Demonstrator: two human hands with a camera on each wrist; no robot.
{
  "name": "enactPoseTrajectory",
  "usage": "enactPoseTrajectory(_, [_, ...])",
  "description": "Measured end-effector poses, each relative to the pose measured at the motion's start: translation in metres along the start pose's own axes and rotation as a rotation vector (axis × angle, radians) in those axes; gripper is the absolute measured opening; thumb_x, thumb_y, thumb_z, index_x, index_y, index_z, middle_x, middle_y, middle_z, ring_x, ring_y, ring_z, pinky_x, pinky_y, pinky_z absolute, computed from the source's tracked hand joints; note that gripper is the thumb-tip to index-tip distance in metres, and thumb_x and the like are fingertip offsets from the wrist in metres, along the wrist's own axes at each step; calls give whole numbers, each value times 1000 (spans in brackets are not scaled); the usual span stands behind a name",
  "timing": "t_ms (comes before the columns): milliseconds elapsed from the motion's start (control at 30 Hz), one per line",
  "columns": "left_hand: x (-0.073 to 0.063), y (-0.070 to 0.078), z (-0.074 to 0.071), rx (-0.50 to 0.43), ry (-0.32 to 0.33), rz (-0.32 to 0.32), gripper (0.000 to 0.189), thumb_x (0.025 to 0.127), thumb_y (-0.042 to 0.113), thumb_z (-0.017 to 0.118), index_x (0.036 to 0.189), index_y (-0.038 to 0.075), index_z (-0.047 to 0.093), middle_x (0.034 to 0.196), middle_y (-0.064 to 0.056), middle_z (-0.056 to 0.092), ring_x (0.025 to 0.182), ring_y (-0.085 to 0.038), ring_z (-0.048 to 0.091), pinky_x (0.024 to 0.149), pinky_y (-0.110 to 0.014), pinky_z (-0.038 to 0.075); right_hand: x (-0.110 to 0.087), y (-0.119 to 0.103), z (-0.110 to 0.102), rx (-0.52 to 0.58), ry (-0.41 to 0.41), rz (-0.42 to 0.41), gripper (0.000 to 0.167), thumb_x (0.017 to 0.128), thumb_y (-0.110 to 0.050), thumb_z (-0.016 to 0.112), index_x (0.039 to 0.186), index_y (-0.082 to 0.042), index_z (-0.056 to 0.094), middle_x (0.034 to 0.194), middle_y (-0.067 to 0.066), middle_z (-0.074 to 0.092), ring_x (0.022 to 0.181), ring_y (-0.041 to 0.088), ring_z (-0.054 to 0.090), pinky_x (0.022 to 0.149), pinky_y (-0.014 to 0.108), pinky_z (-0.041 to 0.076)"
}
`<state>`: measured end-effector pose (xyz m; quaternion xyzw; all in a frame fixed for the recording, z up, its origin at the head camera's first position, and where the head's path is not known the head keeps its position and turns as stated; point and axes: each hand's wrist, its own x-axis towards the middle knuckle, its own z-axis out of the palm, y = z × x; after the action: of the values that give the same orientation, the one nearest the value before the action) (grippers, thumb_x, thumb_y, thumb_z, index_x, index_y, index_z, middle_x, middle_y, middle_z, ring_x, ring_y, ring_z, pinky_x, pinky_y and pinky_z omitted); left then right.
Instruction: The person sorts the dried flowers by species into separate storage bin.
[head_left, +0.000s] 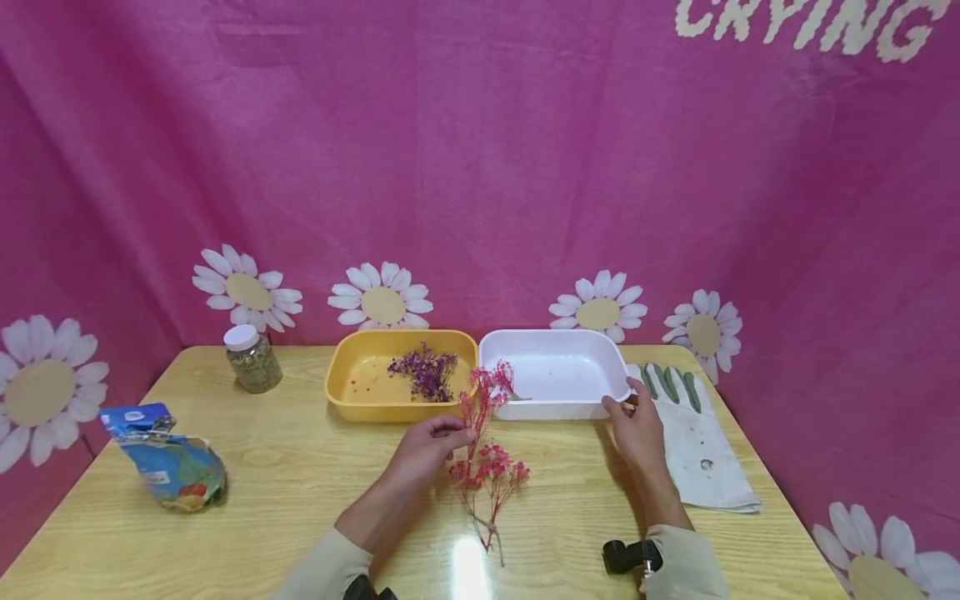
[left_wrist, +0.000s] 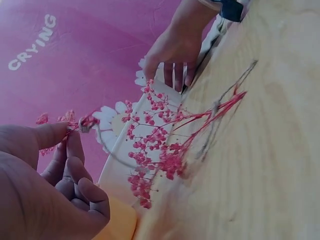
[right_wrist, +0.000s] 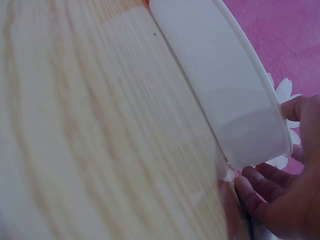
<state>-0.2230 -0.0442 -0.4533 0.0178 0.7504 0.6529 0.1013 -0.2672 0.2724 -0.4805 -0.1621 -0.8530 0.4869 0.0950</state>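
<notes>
My left hand [head_left: 422,452] pinches a sprig of pink dried flowers [head_left: 482,404] between thumb and fingertips, its top leaning over the white tray's left end. In the left wrist view, twine [left_wrist: 86,126] shows at the pinched stems. A second bunch of pink dried flowers [head_left: 495,467], its stems tied with twine, lies on the table just below. My right hand [head_left: 637,429] grips the front right corner of the white tray [head_left: 558,411], thumb at the rim [right_wrist: 285,112] and fingers beside the outer wall. Purple dried flowers [head_left: 429,372] lie in the yellow tray [head_left: 397,413], left of the white one.
A lidded jar of dried herbs [head_left: 255,365] stands at the back left, with a blue pouch [head_left: 172,467] nearer me. At the right, several green pods [head_left: 667,385] lie on a white cloth [head_left: 705,458]. A pink flowered curtain [head_left: 480,167] hangs behind the table.
</notes>
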Motion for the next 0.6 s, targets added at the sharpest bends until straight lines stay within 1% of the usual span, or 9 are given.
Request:
enactPoseTrajectory(67, [5,3,2,15,13,4,31,87,29,72,104,3,66,92,-2,69,88,-22,61,76,-34,50,-1,-1,0,1,-3,12,63,98,-27,52,152,-9,25,137,25,46,124,37,50,101,46,45])
enactPoseTrajectory(100, [5,8,3,15,14,8,29,87,27,71,102,3,66,91,-2,69,86,-21,61,75,-34,49,-1,-1,0,4,-4,14,63,98,-27,52,152,-9,24,137,25,46,124,37,50,101,46,44])
enactPoseTrajectory(267, [19,15,7,36,9,20,27,88,27,70,101,4,66,91,-4,70,80,-17,59,72,-34,48,0,-2,0,1,-2,15,63,98,-28,52,151,-10,25,137,24,46,124,37,51,100,45,45])
enactPoseTrajectory(300, [21,16,7,32,-1,22,28,88,28,71,101,4,65,91,-4,70,77,-16,57,71,-32,48,0,-2,0,-2,1,11,62,98,-28,52,151,-10,25,136,24,47,123,37,51,100,45,45])
enactPoseTrajectory(333, [28,13,8,32,-3,23,28,87,29,71,101,5,65,91,-4,70,76,-15,57,69,-31,48,0,-2,0,-1,1,10,62,98,-28,52,151,-10,25,136,24,47,123,37,52,100,45,45])
enactPoseTrajectory(467, [39,22,12,39,0,37,27,87,29,72,100,6,66,89,-5,70,65,-10,51,62,-26,45,-1,-2,-1,-4,-2,15,63,98,-28,53,151,-9,25,137,24,47,122,36,52,100,45,45])
enactPoseTrajectory(533, [45,26,14,49,6,51,26,87,29,72,99,6,66,88,-4,70,64,-8,51,61,-25,45,-1,-1,-1,-2,-5,19,63,98,-28,53,151,-9,25,137,24,47,122,36,52,100,46,45])
enactPoseTrajectory(600, [51,30,16,61,14,65,25,87,28,72,98,7,66,87,-3,69,67,-11,54,61,-25,45,-1,-1,0,-6,-2,22,63,98,-28,53,151,-9,25,138,24,47,121,36,53,100,46,46])
